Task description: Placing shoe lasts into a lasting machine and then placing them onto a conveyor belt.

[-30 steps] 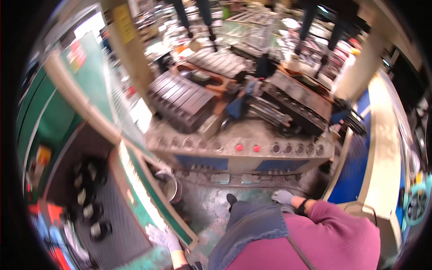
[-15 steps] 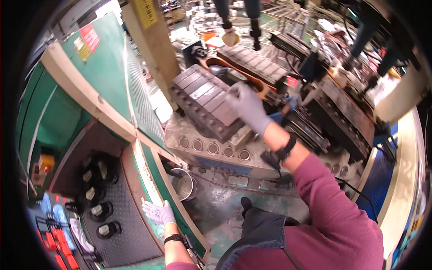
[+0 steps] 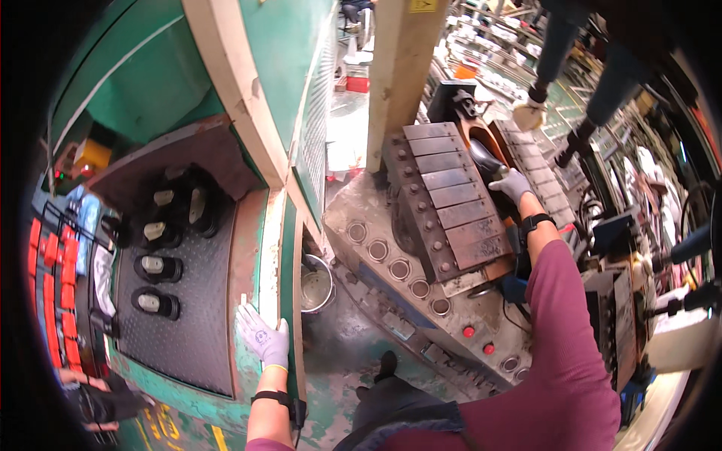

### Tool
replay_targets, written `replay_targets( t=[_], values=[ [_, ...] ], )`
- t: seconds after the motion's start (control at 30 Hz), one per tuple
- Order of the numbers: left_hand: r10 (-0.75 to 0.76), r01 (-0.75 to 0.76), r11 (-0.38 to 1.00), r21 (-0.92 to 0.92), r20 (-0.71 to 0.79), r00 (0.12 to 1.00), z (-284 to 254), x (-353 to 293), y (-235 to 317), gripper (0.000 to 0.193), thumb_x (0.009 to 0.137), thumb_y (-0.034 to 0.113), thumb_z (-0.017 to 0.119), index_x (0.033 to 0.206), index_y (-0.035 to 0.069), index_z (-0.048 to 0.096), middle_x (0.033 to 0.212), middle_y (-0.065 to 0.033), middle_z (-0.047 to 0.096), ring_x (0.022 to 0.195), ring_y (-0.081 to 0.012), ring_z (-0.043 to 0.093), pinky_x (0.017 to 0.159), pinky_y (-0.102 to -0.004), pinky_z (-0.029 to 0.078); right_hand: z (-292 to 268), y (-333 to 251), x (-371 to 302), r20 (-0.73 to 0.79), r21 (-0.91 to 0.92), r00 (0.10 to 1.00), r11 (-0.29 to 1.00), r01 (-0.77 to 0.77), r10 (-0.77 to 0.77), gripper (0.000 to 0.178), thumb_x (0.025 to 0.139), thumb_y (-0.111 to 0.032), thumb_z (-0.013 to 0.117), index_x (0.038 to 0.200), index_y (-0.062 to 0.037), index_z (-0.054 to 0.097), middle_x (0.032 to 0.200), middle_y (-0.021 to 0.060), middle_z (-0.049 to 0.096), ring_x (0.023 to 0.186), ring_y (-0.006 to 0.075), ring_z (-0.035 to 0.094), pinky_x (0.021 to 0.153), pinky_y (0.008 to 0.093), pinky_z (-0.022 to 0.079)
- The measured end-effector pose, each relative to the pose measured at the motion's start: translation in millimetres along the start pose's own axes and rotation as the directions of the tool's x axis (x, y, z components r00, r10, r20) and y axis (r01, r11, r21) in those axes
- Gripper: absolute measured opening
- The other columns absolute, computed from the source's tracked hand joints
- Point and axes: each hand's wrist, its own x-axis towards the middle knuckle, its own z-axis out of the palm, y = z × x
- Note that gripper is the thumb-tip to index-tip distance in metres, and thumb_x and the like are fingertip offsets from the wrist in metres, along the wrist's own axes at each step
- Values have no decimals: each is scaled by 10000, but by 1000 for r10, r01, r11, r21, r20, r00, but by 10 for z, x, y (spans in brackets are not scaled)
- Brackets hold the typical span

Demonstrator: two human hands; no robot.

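A black shoe, its surface glossy, sits in the orange-brown lined slot between two rows of metal plates. My right hand, in a pale grey glove, curls its fingers round the near end of this shoe. Part of the shoe is hidden under the hand. Just left of it lies the block of dark metal plates. My left hand, gloved too, rests with fingers stretched out on the worn green ledge of the cabinet.
Several black shoes with pale tops stand on the dark textured mat inside the green cabinet. A bucket is on the floor between cabinet and machine. Red buttons sit on the machine base. A beige post rises behind.
My view has turned to the right. My right hand has gone from above the metal plates to the black shoe in the slot. My left hand stays on the ledge.
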Motion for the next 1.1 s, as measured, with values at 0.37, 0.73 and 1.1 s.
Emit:
replay_targets(
  t=[0.37, 0.73, 1.1],
  values=[
    [-17, 15, 998, -54, -20, 1000, 79, 81, 126, 1024, 711, 393, 763, 1514, -3, 265, 1582, -180, 249, 1476, -326, 222, 1217, -433, 161, -250, 39, -85, -146, -44, 989, 999, -25, 18, 661, 598, -342, 868, 1138, -18, 666, 1134, 190, 698, 1084, 330, 658, 936, 411, 502],
    [105, -159, 930, -331, -175, 979, 16, 164, 161, 742, 686, 340, 713, 1326, 33, 496, 1476, -109, 406, 1380, -340, 347, 1140, -504, 273, -1313, -124, -1447, -250, 425, 916, 814, 395, -314, 533, 780, -147, 782, 1251, 22, 599, 1182, 117, 665, 1035, 224, 638, 928, 342, 485],
    [282, 531, -465, -708, 450, 847, -480, -348, -328, 683, 963, 479, 592, 1436, 17, 421, 1326, -98, 567, 1212, -185, 538, 1064, -326, 411, 938, -2647, -4565, 163, 692, 878, 687, 223, -449, 685, 670, -376, 887, 1138, 29, 593, 1029, 86, 654, 915, 173, 608, 839, 326, 498]
  ],
)
